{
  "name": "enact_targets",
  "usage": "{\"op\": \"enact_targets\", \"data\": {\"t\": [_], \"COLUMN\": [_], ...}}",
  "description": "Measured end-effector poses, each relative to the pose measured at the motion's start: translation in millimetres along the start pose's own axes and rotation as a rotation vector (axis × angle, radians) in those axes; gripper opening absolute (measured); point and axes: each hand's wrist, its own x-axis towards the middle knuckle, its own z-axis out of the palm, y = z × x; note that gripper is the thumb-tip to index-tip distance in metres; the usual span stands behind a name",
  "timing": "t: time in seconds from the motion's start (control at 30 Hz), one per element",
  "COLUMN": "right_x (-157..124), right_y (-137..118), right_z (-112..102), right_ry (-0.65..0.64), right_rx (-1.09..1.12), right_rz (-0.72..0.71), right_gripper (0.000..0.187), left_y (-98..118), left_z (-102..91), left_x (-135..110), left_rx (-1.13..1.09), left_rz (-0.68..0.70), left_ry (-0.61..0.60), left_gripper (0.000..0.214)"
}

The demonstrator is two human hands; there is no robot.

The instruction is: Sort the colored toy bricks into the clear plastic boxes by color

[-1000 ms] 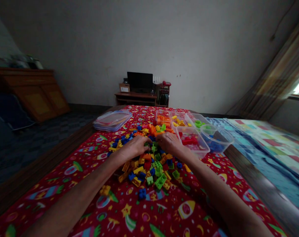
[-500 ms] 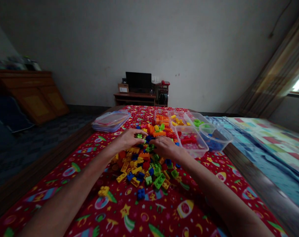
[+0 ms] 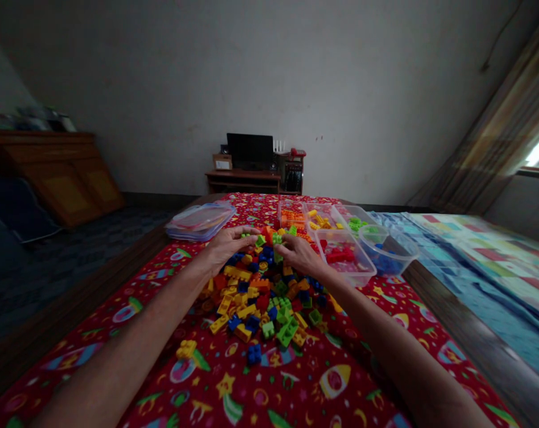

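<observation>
A heap of mixed toy building bricks (image 3: 251, 297) in yellow, orange, red, blue and green lies on the red patterned tablecloth (image 3: 260, 398). Over the far left of the heap, my left hand (image 3: 233, 242) is closed on a light green brick (image 3: 260, 241) between thumb and fingers. Facing it, my right hand (image 3: 298, 252) pinches another green brick (image 3: 277, 239). A small gap separates the two hands. A yellow brick (image 3: 186, 349) and a blue brick (image 3: 254, 354) lie apart from the heap, nearer to me.
Clear plastic boxes hold sorted bricks to the right: orange (image 3: 292, 219), yellow (image 3: 322, 221), green (image 3: 359, 224) and red (image 3: 340, 255). A round tub (image 3: 403, 255) holds blue ones. Stacked lids (image 3: 200, 221) lie at the far left. A bed (image 3: 487, 267) stands right of the table.
Both hands have risen slightly from the heap, baring the bricks beneath. A green brick now shows in my right hand; my left hand still has a green brick.
</observation>
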Motion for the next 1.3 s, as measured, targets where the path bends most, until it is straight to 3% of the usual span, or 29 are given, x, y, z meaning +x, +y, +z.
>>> {"op": "enact_targets", "data": {"t": [0.23,0.33,0.5,0.63,0.77,0.97,1.1,1.3], "right_x": [-2,-4,-1,2,4,4,4,3], "right_y": [-9,-12,-10,-6,-5,-4,-3,0], "right_z": [-1,0,1,2,9,17,14,8], "right_ry": [-0.141,-0.157,-0.06,0.042,0.023,0.053,0.036,-0.084], "right_rx": [0.578,0.694,0.658,0.589,0.576,0.5,0.495,0.532], "right_rz": [0.098,0.142,0.171,0.152,0.149,0.153,0.124,0.213], "right_gripper": [0.031,0.039,0.024,0.016,0.022,0.024,0.025,0.033], "left_y": [-5,-5,-7,-13,-16,-12,-8,-11], "left_z": [15.2,19.1,21.2,24.9,34.5,45.3,45.5,36.9], "left_x": [0,0,1,1,-2,-11,-15,-10], "left_rx": [0.06,0.11,0.104,0.045,-0.05,-0.116,-0.126,0.002], "left_rz": [0.064,0.098,0.093,0.064,0.013,0.002,-0.028,-0.012], "left_ry": [-0.023,-0.022,-0.06,0.002,0.056,0.003,-0.069,-0.112], "left_gripper": [0.055,0.059,0.063,0.055,0.048,0.051,0.05,0.059]}}
